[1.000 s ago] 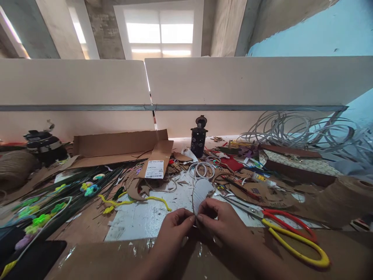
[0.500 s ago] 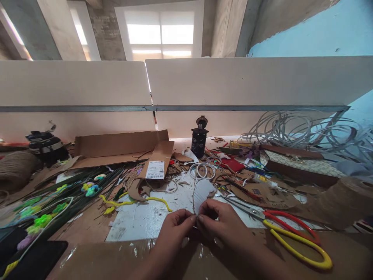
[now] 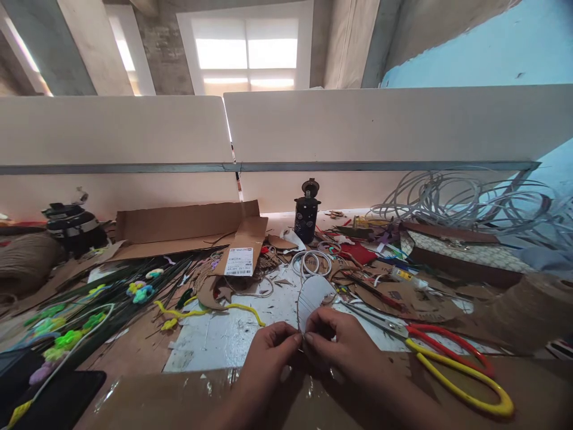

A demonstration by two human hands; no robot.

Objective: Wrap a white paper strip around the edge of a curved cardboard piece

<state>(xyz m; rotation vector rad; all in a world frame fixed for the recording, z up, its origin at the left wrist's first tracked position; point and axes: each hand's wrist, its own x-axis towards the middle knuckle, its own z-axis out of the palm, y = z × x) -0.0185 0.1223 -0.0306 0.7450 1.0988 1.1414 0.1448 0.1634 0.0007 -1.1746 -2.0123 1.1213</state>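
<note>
Near the table's front middle, a pale ribbed oval piece (image 3: 313, 295) with a thin cord along its left edge stands up between my fingertips. My left hand (image 3: 274, 353) pinches the cord at the piece's lower tip. My right hand (image 3: 341, 341) pinches the lower end of the pale piece, its fingertips close against those of my left hand. The exact grip between the thumbs is partly hidden. Just beyond the piece lie white rings (image 3: 311, 263).
Scissors (image 3: 430, 340) with red and yellow handles lie at right, near a twine roll (image 3: 530, 310). A cardboard box (image 3: 188, 224), a black bottle (image 3: 307, 220) and coiled tubing (image 3: 447, 200) stand behind. Colourful fuzzy flowers (image 3: 67, 340) lie at left.
</note>
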